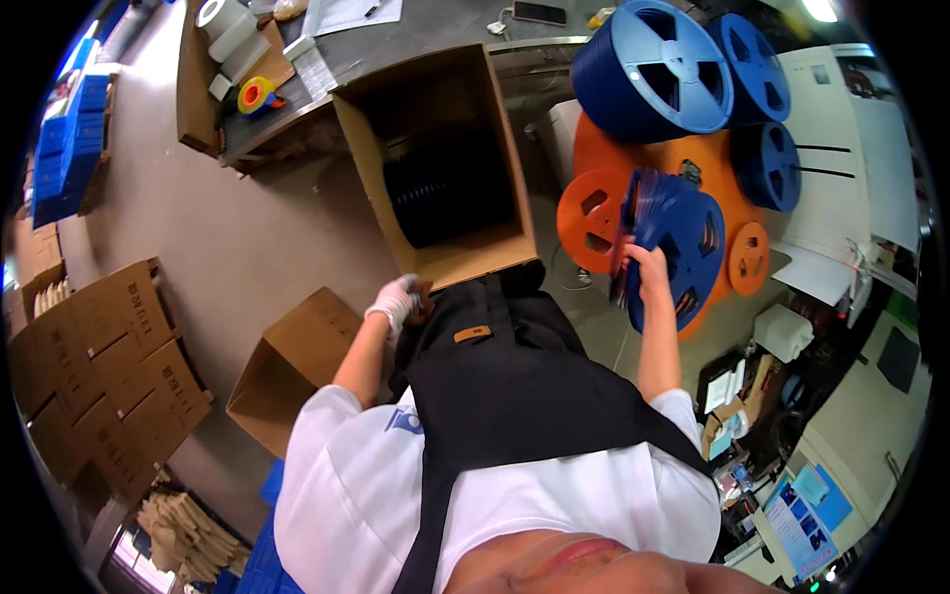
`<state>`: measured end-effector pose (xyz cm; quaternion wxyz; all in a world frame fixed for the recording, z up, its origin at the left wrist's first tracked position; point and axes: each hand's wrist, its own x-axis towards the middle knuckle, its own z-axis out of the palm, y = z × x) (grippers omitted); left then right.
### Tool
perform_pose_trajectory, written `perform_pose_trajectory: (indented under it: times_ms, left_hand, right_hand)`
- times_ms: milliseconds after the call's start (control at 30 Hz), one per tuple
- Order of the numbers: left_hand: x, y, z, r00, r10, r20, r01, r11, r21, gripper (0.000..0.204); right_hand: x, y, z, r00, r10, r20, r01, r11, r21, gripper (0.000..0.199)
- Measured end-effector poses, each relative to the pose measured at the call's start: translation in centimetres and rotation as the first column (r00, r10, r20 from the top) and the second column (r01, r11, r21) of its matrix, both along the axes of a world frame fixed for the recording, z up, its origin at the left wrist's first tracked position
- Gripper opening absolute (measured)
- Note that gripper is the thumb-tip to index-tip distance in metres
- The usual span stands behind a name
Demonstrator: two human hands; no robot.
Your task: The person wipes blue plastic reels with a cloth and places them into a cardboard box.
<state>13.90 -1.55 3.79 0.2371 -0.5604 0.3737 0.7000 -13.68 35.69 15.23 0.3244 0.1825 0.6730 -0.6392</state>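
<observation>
My right hand (648, 269) grips a stack of blue plastic reels (683, 247) by its left side, and the stack's edges are blurred. The stack stands tilted in front of an orange surface with orange reels (594, 220). A white glove covers much of my left hand (401, 301), which is at the near left corner of an open cardboard box (475, 265). Its fingers are curled, and what they hold, if anything, is hidden. Inside the box lie dark reels (450, 193), side by side in shadow.
Large blue reel stacks (653, 69) stand at the far right. A grey workbench (426, 28) holds a tape roll (257, 96) and a phone (539, 14). Another open carton (297, 361) sits on the floor to my left, near stacked cartons (99, 366). Machine cabinets (861, 426) line the right.
</observation>
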Motion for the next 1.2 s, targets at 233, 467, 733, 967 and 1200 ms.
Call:
perform_pose_trajectory:
  times_ms: [233,467,733,967,1200]
  left_hand:
    - [-12.7,-1.2,8.0,0.684,-0.292,-0.668,0.077,0.940,-0.332,0.046]
    - [-21.5,5.2,22.7,0.150,-0.983,-0.105,-0.289,0.058,-0.956,0.054]
    - [-20.3,9.5,18.2,-0.148,-0.774,-0.616,0.160,0.596,-0.787,0.052]
    - [-20.5,10.2,23.2,-0.361,-0.844,-0.396,-0.073,0.449,-0.891,0.050]
    - [-19.4,10.5,23.1,-0.409,-0.787,-0.462,-0.140,0.555,-0.820,0.052]
  right_hand:
    - [4.7,1.6,15.4,0.941,-0.338,0.000,0.245,0.682,-0.689,0.026]
    - [9.3,-3.5,15.4,0.959,-0.270,-0.085,-0.021,0.233,-0.972,0.037]
    - [11.1,-5.5,15.2,0.976,-0.220,-0.011,0.071,0.359,-0.931,0.036]
    - [10.8,-5.2,15.1,0.980,-0.197,0.013,0.092,0.396,-0.914,0.039]
    - [11.0,-5.2,14.9,0.984,-0.172,-0.044,0.022,0.364,-0.931,0.039]
